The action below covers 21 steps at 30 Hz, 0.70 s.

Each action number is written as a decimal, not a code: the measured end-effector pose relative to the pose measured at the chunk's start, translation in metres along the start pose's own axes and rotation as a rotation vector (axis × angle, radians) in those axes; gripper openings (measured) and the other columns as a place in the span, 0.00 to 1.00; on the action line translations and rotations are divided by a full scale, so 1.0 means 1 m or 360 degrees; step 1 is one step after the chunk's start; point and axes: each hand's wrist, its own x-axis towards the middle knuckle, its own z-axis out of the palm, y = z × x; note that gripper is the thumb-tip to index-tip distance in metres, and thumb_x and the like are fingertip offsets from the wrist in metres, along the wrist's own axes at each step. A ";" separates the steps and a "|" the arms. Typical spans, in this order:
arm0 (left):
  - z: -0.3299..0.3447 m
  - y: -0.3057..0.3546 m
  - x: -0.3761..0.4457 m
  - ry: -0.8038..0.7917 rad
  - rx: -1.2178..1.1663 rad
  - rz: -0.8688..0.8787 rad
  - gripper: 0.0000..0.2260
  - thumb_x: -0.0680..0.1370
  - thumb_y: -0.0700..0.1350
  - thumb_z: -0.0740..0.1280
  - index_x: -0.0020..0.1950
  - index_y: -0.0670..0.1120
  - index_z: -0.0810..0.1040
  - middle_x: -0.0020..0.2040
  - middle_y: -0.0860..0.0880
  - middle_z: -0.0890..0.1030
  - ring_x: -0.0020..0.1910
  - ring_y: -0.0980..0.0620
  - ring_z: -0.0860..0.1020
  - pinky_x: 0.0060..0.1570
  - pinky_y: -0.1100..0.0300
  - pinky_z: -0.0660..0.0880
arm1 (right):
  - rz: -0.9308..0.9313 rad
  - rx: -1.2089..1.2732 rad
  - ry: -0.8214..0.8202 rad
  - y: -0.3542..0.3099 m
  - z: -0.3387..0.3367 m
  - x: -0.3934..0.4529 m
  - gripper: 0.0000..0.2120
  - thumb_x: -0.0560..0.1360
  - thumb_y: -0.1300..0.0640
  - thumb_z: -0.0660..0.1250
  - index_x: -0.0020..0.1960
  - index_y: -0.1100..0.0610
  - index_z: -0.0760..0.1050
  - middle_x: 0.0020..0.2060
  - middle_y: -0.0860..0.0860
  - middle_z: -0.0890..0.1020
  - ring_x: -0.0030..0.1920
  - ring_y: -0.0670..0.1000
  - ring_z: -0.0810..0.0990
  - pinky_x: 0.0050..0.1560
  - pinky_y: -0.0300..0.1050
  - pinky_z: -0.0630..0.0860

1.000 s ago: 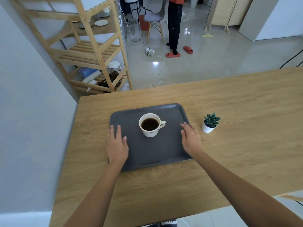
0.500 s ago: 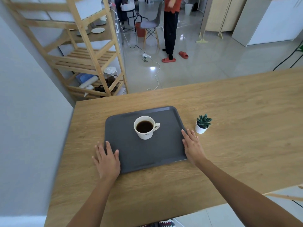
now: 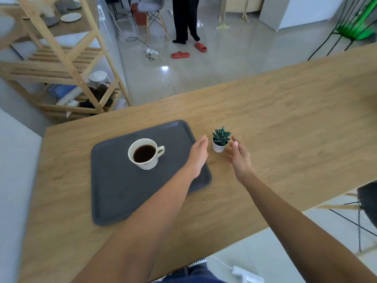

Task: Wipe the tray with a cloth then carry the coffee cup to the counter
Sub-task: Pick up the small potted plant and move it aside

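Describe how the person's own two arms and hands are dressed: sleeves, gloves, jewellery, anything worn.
Both forearms are bare as far as the picture shows, with no sleeve in view. The left hand and right hand wear no gloves. No watch, bracelet or ring is visible on either; the fingers are slightly blurred, so a thin ring cannot be ruled out.

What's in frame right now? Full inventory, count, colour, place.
tray: 1, dark grey, table left
coffee cup: 1, white, coffee inside, on tray
potted succulent: 1, green in white pot, right of tray
table: 1, light wood
shelf unit: 1, pale wood, far left
red slippers: 2, floor beyond table
standing person: 1, black trousers, background
left hand: open, over tray's right edge
right hand: open, beside pot
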 end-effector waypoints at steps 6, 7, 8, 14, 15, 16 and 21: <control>0.016 -0.001 0.022 -0.0036 -0.0014 -0.0078 0.21 0.81 0.53 0.55 0.72 0.48 0.69 0.71 0.51 0.72 0.69 0.53 0.71 0.66 0.56 0.68 | 0.0026 0.0108 -0.0218 -0.024 -0.006 0.001 0.19 0.82 0.51 0.53 0.71 0.53 0.67 0.65 0.51 0.77 0.64 0.50 0.77 0.63 0.45 0.73; 0.014 0.003 0.022 -0.0048 -0.0027 -0.0063 0.21 0.82 0.53 0.55 0.72 0.48 0.69 0.70 0.51 0.73 0.69 0.53 0.71 0.67 0.56 0.67 | 0.0031 0.0100 -0.0230 -0.030 -0.005 0.003 0.19 0.82 0.52 0.53 0.72 0.54 0.67 0.65 0.51 0.77 0.64 0.50 0.76 0.63 0.45 0.72; 0.011 0.010 0.022 -0.0060 -0.0038 -0.0046 0.21 0.82 0.53 0.55 0.72 0.47 0.69 0.70 0.51 0.73 0.69 0.53 0.71 0.68 0.55 0.67 | 0.0020 0.0096 -0.0256 -0.037 -0.002 0.005 0.19 0.82 0.52 0.52 0.72 0.54 0.66 0.65 0.51 0.76 0.64 0.50 0.76 0.63 0.45 0.72; -0.039 0.072 0.018 0.0039 -0.0083 0.0188 0.19 0.82 0.52 0.53 0.69 0.48 0.72 0.66 0.53 0.75 0.67 0.53 0.72 0.64 0.56 0.67 | -0.0123 0.0076 -0.0514 -0.101 0.048 0.026 0.20 0.83 0.50 0.51 0.72 0.54 0.65 0.66 0.51 0.75 0.64 0.52 0.75 0.63 0.46 0.71; -0.053 0.084 0.015 0.0058 -0.0104 0.0226 0.19 0.82 0.52 0.52 0.69 0.48 0.72 0.66 0.54 0.75 0.67 0.54 0.72 0.62 0.57 0.67 | -0.0140 0.0076 -0.0567 -0.112 0.064 0.029 0.20 0.83 0.50 0.51 0.72 0.54 0.65 0.65 0.51 0.74 0.64 0.52 0.74 0.63 0.46 0.71; -0.068 0.095 0.011 0.0087 -0.0111 0.0262 0.18 0.82 0.51 0.52 0.69 0.49 0.72 0.66 0.54 0.75 0.66 0.55 0.72 0.59 0.58 0.68 | -0.0151 0.0077 -0.0624 -0.122 0.083 0.032 0.20 0.83 0.50 0.51 0.72 0.53 0.65 0.65 0.51 0.74 0.65 0.53 0.74 0.64 0.46 0.70; -0.168 0.127 -0.007 0.0289 -0.0177 0.0340 0.21 0.83 0.53 0.51 0.73 0.48 0.67 0.72 0.51 0.71 0.69 0.51 0.70 0.62 0.56 0.64 | -0.0169 0.0049 -0.0957 -0.154 0.192 0.032 0.18 0.83 0.49 0.49 0.70 0.50 0.66 0.63 0.48 0.74 0.65 0.52 0.73 0.64 0.47 0.69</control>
